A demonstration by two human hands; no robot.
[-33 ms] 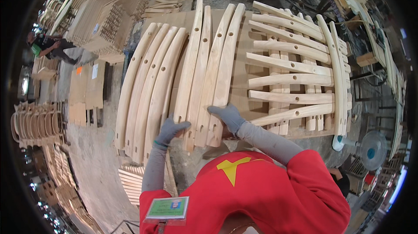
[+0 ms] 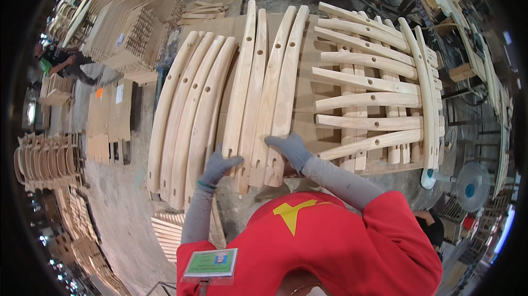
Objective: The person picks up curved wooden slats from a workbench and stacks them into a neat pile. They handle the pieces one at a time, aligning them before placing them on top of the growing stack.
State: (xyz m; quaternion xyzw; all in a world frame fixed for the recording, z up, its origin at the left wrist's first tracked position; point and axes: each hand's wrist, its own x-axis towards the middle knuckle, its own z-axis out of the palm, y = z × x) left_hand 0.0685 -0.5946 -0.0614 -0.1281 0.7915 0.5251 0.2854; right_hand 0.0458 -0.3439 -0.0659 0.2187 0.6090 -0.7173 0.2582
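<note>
Both gloved hands rest flat, fingers spread, on four curved slats (image 2: pixel 264 92): left hand (image 2: pixel 219 166), right hand (image 2: pixel 291 150); four more slats (image 2: pixel 187 114) lie left of the grip.

Near ends of the middle curved wooden slats (image 2: pixel 263 92) hidden under gloved left hand (image 2: pixel 218 167) and right hand (image 2: pixel 290 150). Lower slat stack (image 2: pixel 165 231) partly covered by left forearm. Crouching person (image 2: pixel 63 62) at far left too small to resolve. Badge (image 2: pixel 210 263) print blurred.
</note>
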